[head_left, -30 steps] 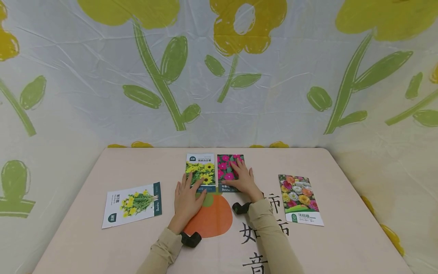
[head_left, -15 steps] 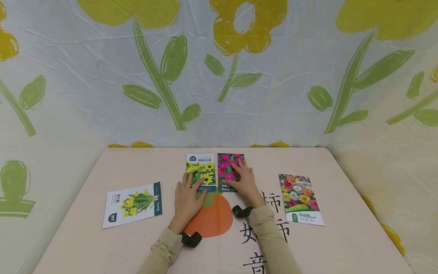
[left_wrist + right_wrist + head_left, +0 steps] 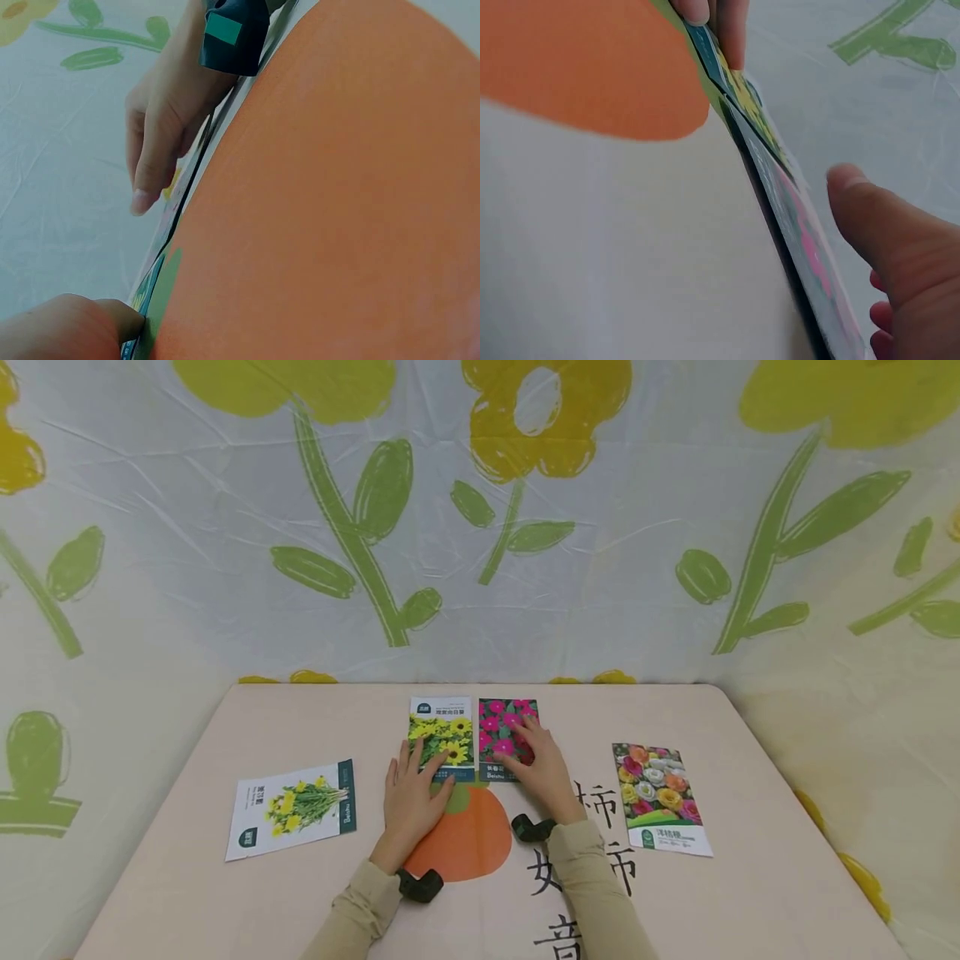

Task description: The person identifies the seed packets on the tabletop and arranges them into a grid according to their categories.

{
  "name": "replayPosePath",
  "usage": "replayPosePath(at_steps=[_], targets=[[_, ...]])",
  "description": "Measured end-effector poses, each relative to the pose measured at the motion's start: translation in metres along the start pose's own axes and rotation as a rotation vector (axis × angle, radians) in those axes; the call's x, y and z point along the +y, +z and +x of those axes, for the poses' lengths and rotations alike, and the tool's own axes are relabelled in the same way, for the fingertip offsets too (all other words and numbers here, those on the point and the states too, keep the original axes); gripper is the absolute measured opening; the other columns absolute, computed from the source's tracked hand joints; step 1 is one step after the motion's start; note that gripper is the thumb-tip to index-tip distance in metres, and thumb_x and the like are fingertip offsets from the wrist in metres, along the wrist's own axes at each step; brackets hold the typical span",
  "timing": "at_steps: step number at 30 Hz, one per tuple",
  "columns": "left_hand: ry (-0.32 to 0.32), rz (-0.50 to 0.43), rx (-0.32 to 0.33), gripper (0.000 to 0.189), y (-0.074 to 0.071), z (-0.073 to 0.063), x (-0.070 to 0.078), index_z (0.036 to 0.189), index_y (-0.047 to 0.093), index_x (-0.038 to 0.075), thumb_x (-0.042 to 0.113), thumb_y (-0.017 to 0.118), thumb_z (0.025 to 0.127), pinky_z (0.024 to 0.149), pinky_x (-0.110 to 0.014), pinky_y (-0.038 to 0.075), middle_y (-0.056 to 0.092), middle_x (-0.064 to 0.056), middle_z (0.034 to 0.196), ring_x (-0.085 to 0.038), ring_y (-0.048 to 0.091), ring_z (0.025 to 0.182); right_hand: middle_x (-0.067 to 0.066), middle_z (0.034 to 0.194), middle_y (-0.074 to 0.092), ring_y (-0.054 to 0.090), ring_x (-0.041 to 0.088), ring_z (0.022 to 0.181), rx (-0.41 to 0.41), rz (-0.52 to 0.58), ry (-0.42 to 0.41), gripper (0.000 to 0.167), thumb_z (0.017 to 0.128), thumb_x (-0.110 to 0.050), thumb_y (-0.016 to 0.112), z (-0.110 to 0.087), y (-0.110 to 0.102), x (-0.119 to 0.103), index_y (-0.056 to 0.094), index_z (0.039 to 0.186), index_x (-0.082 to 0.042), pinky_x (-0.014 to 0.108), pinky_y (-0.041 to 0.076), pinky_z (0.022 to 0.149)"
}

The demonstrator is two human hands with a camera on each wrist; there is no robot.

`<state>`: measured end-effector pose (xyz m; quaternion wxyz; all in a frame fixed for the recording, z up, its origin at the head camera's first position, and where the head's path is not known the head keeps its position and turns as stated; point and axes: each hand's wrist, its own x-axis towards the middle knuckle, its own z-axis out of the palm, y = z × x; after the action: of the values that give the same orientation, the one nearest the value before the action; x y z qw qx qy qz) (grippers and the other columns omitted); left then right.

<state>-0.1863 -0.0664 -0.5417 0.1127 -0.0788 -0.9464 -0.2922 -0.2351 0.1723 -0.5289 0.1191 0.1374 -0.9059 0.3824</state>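
A seed packet with yellow sunflowers point(image 3: 440, 710) lies near the back middle of the table in the head view. My left hand point(image 3: 412, 806) rests over its lower part, fingers spread and fairly straight. Beside it, a narrow gap away, lies a seed packet with pink flowers point(image 3: 495, 725). My right hand point(image 3: 546, 770) is over that packet's right side, fingers spread. In the right wrist view the right thumb point(image 3: 877, 225) stands clear of the pink packet point(image 3: 810, 247). The left thumb point(image 3: 82, 326) touches the sunflower packet's lower edge in the left wrist view.
A packet with yellow flowers on cut stems point(image 3: 292, 808) lies sideways at the left. A packet with multicoloured blooms point(image 3: 660, 789) lies at the right. An orange fruit print point(image 3: 468, 839) and black characters mark the tablecloth. A flowered cloth point(image 3: 600, 568) hangs behind.
My right hand has shifted slightly right and toward me, uncovering more of the pink packet. The left hand has stayed in place on the sunflower packet.
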Motion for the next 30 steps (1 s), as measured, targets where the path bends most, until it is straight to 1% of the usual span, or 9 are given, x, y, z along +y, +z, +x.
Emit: replayPosePath(at_steps=[4, 8, 10, 16, 21, 27, 30], targets=[[-0.011, 0.002, -0.009, 0.047, 0.0007, 0.0001, 0.0004, 0.139, 0.059, 0.022, 0.040, 0.060, 0.096, 0.117, -0.060, 0.011, 0.029, -0.017, 0.160, -0.041, 0.011, 0.150, 0.023, 0.152, 0.040, 0.033, 0.042, 0.142, -0.022, -0.083, -0.008, 0.072, 0.082, -0.039, 0.081, -0.0017, 0.0000, -0.0006, 0.056, 0.140, -0.004, 0.055, 0.019, 0.118], [-0.017, 0.007, -0.016, 0.048, 0.0005, 0.0001, 0.0002, 0.140, 0.059, 0.022, 0.041, 0.060, 0.096, 0.118, -0.060, 0.011, 0.028, -0.017, 0.160, -0.040, 0.011, 0.150, 0.022, 0.153, 0.039, 0.029, 0.041, 0.144, -0.054, -0.156, -0.008, 0.073, 0.082, -0.042, 0.080, -0.0017, 0.0005, -0.0001, 0.057, 0.139, -0.003, 0.057, 0.018, 0.117], [-0.017, 0.006, -0.016, 0.048, 0.0005, 0.0001, -0.0001, 0.139, 0.059, 0.022, 0.041, 0.060, 0.096, 0.118, -0.060, 0.010, 0.028, -0.017, 0.160, -0.040, 0.011, 0.150, 0.021, 0.153, 0.039, 0.027, 0.039, 0.146, -0.065, -0.151, -0.006, 0.071, 0.082, -0.042, 0.080, -0.0014, 0.0001, -0.0008, 0.058, 0.138, -0.003, 0.056, 0.016, 0.118], [-0.022, 0.003, -0.017, 0.047, 0.0010, -0.0003, -0.0018, 0.139, 0.059, 0.022, 0.040, 0.060, 0.096, 0.118, -0.060, 0.010, 0.027, -0.017, 0.160, -0.040, 0.011, 0.150, 0.023, 0.153, 0.038, 0.025, 0.041, 0.146, -0.080, -0.138, 0.001, 0.070, 0.084, -0.041, 0.079, -0.0010, -0.0001, -0.0039, 0.058, 0.138, -0.003, 0.058, 0.016, 0.118], [-0.025, -0.002, -0.019, 0.047, 0.0009, -0.0006, -0.0022, 0.139, 0.059, 0.022, 0.040, 0.060, 0.096, 0.118, -0.060, 0.010, 0.027, -0.017, 0.160, -0.040, 0.011, 0.150, 0.021, 0.155, 0.036, 0.023, 0.039, 0.147, -0.095, -0.136, 0.021, 0.071, 0.084, -0.042, 0.078, -0.0004, 0.0007, -0.0025, 0.056, 0.140, -0.003, 0.055, 0.014, 0.119], [-0.018, -0.010, -0.005, 0.047, 0.0000, -0.0003, -0.0012, 0.138, 0.060, 0.020, 0.038, 0.060, 0.095, 0.117, -0.061, 0.012, 0.029, -0.019, 0.159, -0.041, 0.013, 0.149, 0.021, 0.156, 0.035, 0.021, 0.038, 0.148, -0.104, -0.145, 0.028, 0.071, 0.085, -0.041, 0.077, 0.0005, 0.0012, -0.0013, 0.055, 0.141, -0.003, 0.055, 0.013, 0.119], [-0.016, -0.012, 0.000, 0.047, -0.0003, -0.0006, -0.0007, 0.138, 0.060, 0.020, 0.038, 0.061, 0.094, 0.117, -0.061, 0.012, 0.030, -0.019, 0.159, -0.042, 0.013, 0.149, 0.019, 0.157, 0.033, 0.020, 0.037, 0.148, -0.109, -0.140, 0.045, 0.071, 0.085, -0.042, 0.077, 0.0006, 0.0012, -0.0013, 0.054, 0.142, -0.004, 0.054, 0.012, 0.119]])
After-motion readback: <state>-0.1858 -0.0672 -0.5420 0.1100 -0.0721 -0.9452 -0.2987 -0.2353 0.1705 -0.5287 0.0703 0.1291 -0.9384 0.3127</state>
